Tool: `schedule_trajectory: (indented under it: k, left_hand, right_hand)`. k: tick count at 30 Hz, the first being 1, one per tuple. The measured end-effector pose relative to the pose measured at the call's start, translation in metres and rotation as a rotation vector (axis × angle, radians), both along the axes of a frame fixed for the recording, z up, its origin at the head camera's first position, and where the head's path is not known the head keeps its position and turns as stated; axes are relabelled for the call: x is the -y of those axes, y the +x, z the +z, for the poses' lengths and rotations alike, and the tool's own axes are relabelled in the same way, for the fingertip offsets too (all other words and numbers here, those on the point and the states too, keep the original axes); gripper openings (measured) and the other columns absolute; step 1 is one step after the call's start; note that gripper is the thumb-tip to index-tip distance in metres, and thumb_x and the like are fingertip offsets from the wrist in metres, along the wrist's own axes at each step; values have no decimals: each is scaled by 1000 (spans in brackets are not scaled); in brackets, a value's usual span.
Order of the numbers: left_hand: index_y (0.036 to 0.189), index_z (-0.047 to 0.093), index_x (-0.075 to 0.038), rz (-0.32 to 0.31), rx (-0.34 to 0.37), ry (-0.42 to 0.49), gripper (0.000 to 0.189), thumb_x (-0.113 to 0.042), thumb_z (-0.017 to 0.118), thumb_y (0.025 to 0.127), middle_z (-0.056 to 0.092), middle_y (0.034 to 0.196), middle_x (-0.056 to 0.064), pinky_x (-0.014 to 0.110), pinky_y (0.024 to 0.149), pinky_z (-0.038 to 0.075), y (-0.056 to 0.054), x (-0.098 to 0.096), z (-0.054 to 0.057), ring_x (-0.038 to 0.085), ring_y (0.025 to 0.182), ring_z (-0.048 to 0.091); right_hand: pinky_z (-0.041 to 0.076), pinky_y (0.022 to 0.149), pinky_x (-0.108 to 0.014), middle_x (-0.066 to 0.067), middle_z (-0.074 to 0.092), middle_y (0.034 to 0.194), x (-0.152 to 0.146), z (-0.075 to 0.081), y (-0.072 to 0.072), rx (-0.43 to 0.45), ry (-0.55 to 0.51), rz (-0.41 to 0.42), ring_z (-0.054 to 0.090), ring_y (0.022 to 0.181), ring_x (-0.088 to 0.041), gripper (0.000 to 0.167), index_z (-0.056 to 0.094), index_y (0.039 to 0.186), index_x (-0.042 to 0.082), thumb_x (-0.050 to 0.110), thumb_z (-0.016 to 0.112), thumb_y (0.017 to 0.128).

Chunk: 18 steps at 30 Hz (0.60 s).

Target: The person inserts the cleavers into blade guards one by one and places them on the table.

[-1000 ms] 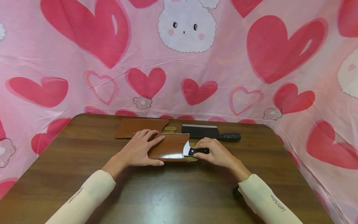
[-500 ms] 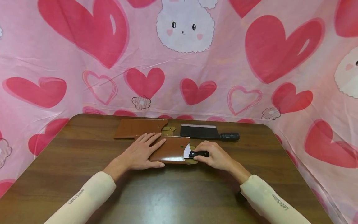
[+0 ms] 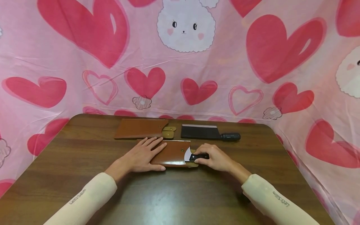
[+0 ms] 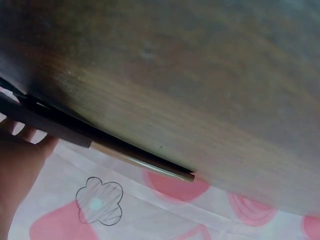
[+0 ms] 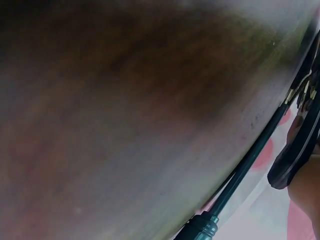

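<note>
Two hands work at one brown sheath that lies in the middle of the table, seen from the head camera. The left hand comes in from its 9 o'clock side and rests on it, fingers spread apart and fairly straight, with the thumb pointing toward 3 o'clock along the near edge. The right hand, at 3 o'clock, has thumb and fingers clamped on the black handle of a knife, whose light-coloured blade shows as a short curved piece at the sheath's mouth; the rest is inside. From this sheath, a second brown sheath lies at 10 o'clock with its olive tabs toward 3 o'clock, and a black cleaver lies bare at 2 o'clock, its handle also toward 3. Against the frame a second ago, the held sheath, the knife and both hands have slid toward 6 o'clock, so the lower tab of the far sheath, formerly covered, now shows, and a wider strip of table separates the held sheath from the cleaver. The far sheath and cleaver lie as they did, the grip is unchanged, and about as much blade is exposed as before.
</note>
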<state>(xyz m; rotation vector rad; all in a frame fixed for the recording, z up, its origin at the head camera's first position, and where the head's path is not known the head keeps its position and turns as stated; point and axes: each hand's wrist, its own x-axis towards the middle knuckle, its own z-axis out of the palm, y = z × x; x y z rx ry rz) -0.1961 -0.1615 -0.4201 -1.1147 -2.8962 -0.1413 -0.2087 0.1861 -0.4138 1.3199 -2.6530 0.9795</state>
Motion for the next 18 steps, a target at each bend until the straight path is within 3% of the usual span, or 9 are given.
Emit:
schedule_trajectory:
  k: [18]
  left_hand:
    - [161,31,-17,-13,64,-57,100,-84,43,87,29,164,11,61,117,21,2,-2,-4,38,149,27]
  right_hand:
    - [53,84,-32,6,68,106,3,-4,-2,116,125,6,60,94,-9,24,73,111,12,30,74,94]
